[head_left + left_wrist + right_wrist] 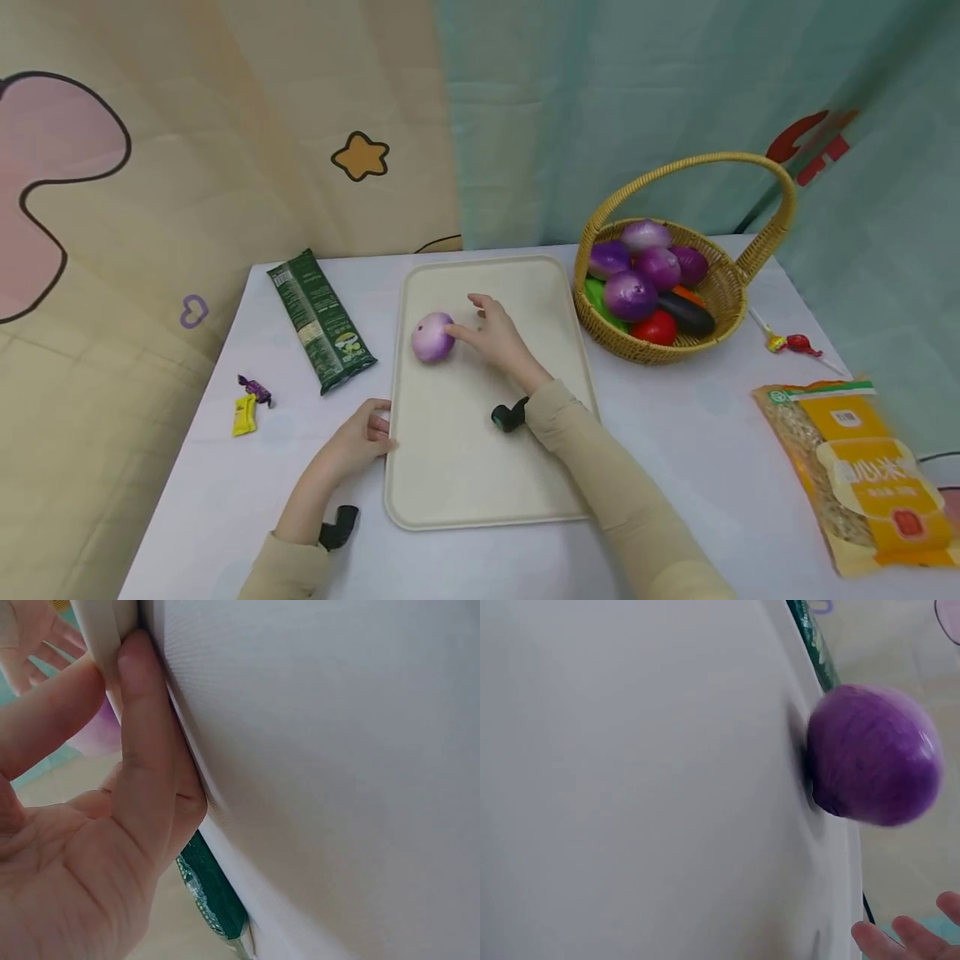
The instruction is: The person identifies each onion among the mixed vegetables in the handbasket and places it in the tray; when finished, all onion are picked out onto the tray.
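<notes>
So, quick rundown of what I'm seeing on my feed:

Writing: honestly not much I can read. The green packet (321,322) left of the tray has white print and a small picture near its lower end, too small to make out. The yellow-orange bag (862,467) at the right edge has big white characters on an orange band plus a red stamp, too blurred for me to read. The two small candies (250,403), one purple and one yellow, show no text I can see.

Onion: one purple onion (432,337) sits on the cream tray (465,483), in its far-left part, close to the left rim.

Right hand: my right hand (495,335) is just right of the onion, fingers spread and relaxed, index tip at or touching its side. Not wrapped around it. The wrist view shows the onion free with only fingertips (907,937) at the frame edge.

Left hand: my left hand (358,442) is on the tray's left rim; thumb and fingers (142,735) pinch the edge, clear in the wrist view.

Basket: wicker basket (723,287) right of the tray, holding more purple onions, a tomato, an eggplant, and something green and something orange.

Lollipop: red lollipop (797,342) just right of the basket.
</notes>
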A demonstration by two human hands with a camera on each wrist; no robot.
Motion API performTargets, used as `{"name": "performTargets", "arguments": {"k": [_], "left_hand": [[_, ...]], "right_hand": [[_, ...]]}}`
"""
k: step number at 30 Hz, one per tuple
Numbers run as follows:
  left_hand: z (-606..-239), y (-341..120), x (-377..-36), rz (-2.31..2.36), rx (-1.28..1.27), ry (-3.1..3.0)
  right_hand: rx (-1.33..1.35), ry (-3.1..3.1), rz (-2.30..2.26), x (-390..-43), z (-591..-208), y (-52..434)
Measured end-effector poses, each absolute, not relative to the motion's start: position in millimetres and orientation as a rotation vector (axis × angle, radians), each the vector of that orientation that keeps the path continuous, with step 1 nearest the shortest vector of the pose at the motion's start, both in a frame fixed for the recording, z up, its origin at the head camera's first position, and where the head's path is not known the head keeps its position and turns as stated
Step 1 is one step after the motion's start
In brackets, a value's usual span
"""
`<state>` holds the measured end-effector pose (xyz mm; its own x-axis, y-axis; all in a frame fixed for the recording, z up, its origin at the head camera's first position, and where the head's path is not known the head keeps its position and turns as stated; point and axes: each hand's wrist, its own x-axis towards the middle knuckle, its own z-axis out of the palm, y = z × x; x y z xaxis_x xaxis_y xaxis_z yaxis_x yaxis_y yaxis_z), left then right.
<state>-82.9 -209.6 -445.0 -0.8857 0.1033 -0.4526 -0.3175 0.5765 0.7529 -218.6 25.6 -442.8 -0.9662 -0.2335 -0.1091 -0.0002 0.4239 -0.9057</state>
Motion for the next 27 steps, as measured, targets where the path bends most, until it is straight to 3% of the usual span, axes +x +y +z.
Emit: {"name": "performTargets", "arguments": {"k": [7, 13, 23, 27], "left_hand": [[-447, -214, -82, 1.261, -0.188, 2.359], [-449, -212, -83, 1.269, -0.186, 2.353], [-448, -211, -85, 1.243, -0.186, 2.37], [-450, -211, -84, 1.25, -0.189, 2.369]], "right_hand": [[-0.287, 2.484, -1.601, -206, -417, 59], [-0.295, 2.631, -1.727, -187, -392, 130], [0.224, 2.924, -1.757, -176, -394, 228], [0.231, 2.906, -1.612, -182, -407, 238]]}}
